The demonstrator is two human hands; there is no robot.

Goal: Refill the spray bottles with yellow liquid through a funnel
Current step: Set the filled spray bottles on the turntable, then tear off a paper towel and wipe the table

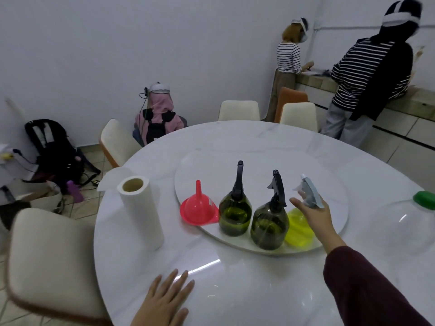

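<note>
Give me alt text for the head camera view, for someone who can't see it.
A person's right hand reaches over a yellow funnel toward a pale spray bottle on a round white turntable, beside two dark green spray bottles and an upturned red funnel. The left hand lies flat on the table, near a paper towel roll.

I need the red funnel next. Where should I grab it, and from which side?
Take the red funnel by its narrow spout, coming down from above. It stands upside down on the turntable, wide mouth flat on the surface, so the spout sticks straight up and is free all round. The left hand is probably the better choice: the bottle stands close against the funnel's right side.
</note>
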